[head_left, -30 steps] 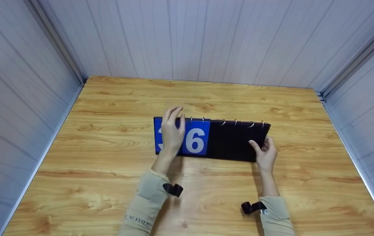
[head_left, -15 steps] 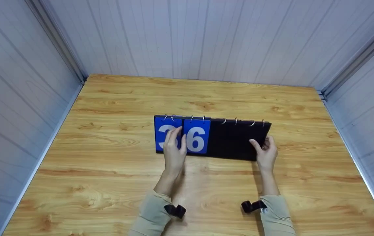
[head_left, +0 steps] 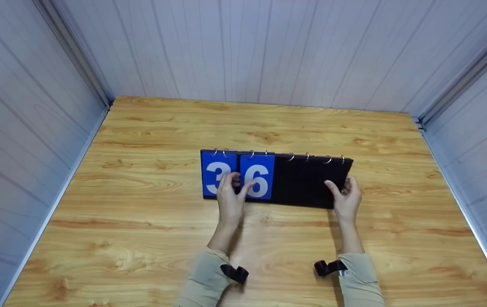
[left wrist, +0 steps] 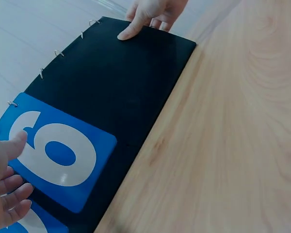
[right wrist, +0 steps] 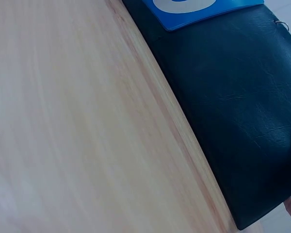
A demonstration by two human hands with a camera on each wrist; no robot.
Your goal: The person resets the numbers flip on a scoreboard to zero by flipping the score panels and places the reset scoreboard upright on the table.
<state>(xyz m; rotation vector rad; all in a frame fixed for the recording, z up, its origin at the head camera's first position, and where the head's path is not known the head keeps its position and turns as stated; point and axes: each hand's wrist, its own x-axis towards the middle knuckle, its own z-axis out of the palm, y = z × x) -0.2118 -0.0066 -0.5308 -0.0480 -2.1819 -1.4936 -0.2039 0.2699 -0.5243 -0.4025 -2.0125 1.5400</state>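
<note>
A long black board (head_left: 303, 181) sits near the middle of a wood-grain counter (head_left: 269, 264), its face toward the person. Silver rings (head_left: 307, 156) run along its top edge. Two blue cards hang side by side on its left half: the "3" card (head_left: 214, 164) at the far left, then the "6" card (head_left: 259, 172); the right half is plain black. The right hand's (head_left: 347, 202) grip pinches the board's right end, thumb on the front, fingers behind. The left hand (head_left: 230, 202) is at the gap between the cards, its grip spread, thumb over the "6" and fingers loosely bent beside that card's left edge. Both arms wear beige sleeves (head_left: 205, 275).
</note>
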